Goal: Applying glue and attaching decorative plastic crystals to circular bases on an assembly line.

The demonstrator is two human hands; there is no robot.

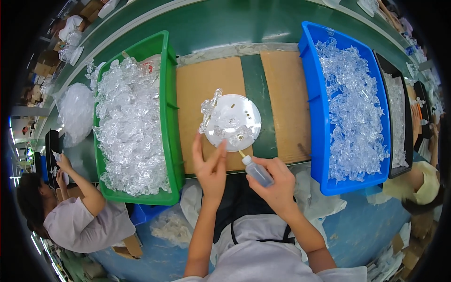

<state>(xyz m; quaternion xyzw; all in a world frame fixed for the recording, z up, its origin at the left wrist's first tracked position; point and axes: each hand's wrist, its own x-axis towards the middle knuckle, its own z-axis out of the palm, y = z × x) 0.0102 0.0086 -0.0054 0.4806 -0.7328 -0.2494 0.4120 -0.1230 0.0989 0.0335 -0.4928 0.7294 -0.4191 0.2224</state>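
My left hand (211, 171) is at the near left edge of a round white plate (256, 123). Its thumb and a finger come together at a small clear plastic piece (241, 136) with a gold-coloured centre; another finger stretches forward. In my right hand (278, 184) is a small translucent squeeze bottle (260, 174) with a white cap, its thin yellowish tip tilted toward the plate, close to that piece. A longer clear plastic piece (206, 113) leans over the plate's left rim. Tiny metal parts (248, 113) lie on the plate.
A green bin (170, 117) at left and a blue bin (315, 113) at right hold heaps of clear plastic pieces. Cardboard sheets (286, 94) cover parts of the green table. A black tray (408, 155) stands beyond the blue bin. Co-workers (84, 216) sit on both sides.
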